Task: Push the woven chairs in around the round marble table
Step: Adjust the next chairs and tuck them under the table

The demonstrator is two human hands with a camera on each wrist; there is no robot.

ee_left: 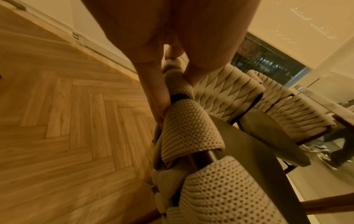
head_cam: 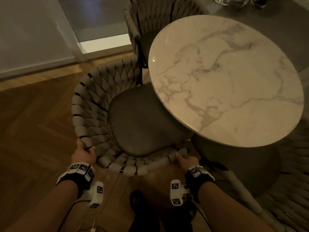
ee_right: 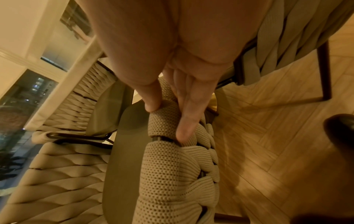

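From the head view, the near woven chair (head_cam: pixel 107 118) has its dark seat cushion (head_cam: pixel 143 121) partly tucked under the round marble worktop (head_cam: pixel 225 81), and by my judgement it is nearly home; a second woven chair (head_cam: pixel 142 25) beyond it sits close against the rim, while a third chair (head_cam: pixel 287 181) at lower right (only its ropework shows) cannot be judged. The left hand (head_cam: pixel 84 155) and right hand (head_cam: pixel 186 159) each grip the curved back rail. The left wrist view shows the fingers (ee_left: pixel 157 97) clamped around thick, perforated knit strapping wound over a dark metal tube, above herringbone wood floor (ee_left: pixel 67 121). The right wrist view shows the thumb and fingers (ee_right: pixel 187 115) pinching the same soft beige webbing, the smooth cushion beside.
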